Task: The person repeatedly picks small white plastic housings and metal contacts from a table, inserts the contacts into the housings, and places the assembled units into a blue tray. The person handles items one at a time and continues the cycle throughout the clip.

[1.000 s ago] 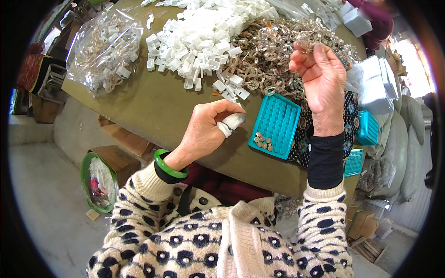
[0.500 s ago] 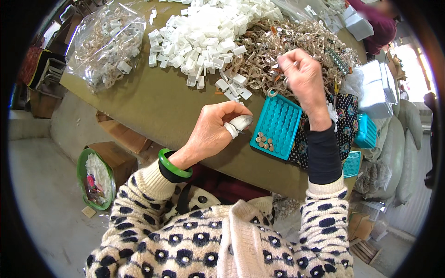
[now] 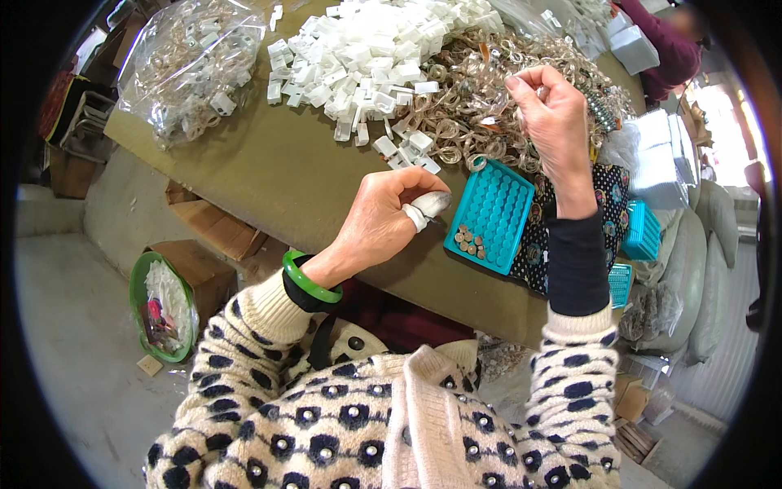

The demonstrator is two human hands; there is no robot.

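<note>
My left hand [image 3: 379, 213] is curled closed over the table's near part, left of a turquoise tray [image 3: 493, 213]. A white wrapping [image 3: 427, 209] covers one of its digits, and whatever its fingertips hold is hidden. My right hand [image 3: 555, 118] hovers above a heap of clear coiled cords [image 3: 468, 102]. Its thumb and index finger are pinched together; anything between them is too small to make out. Several small brown round pieces [image 3: 467, 242] lie in the tray's near left corner. White plastic cases [image 3: 358, 69] are piled left of the cords.
A clear bag [image 3: 191, 73] of cords and white cases lies at the table's far left. Patterned dark cloth [image 3: 599, 232] is right of the tray. More turquoise trays [image 3: 643, 232] and stacked white trays [image 3: 658, 155] stand right. A person's maroon sleeve [image 3: 664, 49] shows at far right.
My right hand has moved a little right and away from me, still pinched. The left hand has shifted slightly right and stays curled.
</note>
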